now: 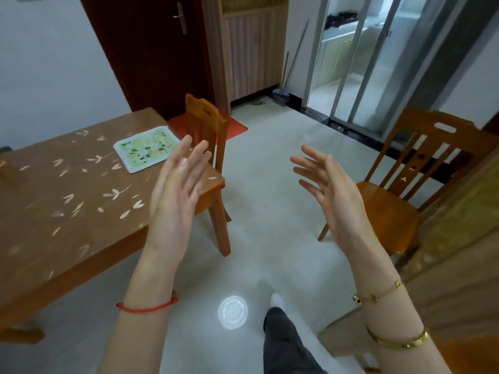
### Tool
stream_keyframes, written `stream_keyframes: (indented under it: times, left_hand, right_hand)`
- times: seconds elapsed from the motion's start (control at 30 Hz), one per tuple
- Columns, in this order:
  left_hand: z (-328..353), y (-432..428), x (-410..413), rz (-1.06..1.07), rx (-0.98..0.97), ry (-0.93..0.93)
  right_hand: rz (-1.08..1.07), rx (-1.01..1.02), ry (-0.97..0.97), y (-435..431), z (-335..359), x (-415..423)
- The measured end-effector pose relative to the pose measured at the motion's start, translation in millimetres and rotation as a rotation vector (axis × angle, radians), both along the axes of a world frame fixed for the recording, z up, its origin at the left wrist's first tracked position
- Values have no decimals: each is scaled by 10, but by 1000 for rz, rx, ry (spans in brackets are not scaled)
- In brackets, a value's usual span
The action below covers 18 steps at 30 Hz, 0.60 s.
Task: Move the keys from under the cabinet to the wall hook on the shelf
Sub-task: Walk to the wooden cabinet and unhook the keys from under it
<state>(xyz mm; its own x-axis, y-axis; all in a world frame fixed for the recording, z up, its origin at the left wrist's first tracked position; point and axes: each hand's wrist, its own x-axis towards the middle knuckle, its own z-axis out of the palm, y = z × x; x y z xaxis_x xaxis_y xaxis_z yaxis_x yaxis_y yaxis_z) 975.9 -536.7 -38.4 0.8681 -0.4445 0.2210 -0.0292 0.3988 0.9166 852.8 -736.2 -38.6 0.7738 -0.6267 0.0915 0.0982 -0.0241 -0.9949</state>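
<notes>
My left hand and my right hand are raised in front of me at chest height, palms facing each other, fingers spread and holding nothing. Far ahead a tall wooden cabinet stands against the wall beside a dark red door. Something small and dark lies on the floor at the cabinet's foot; I cannot tell whether it is the keys. No wall hook is in view.
A wooden table with a floral mat is at my left, a wooden chair tucked at its end. Another chair stands at the right. Tiled floor runs between them to the cabinet. A glass sliding door is at the far right.
</notes>
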Motion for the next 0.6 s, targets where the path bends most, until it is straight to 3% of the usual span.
stream_keyframes:
  times: [0.6]
  left_hand:
    - [-59,-2869,2716,-12,12,-12]
  right_hand:
    - [32,8,-46,-2981,-39,2687]
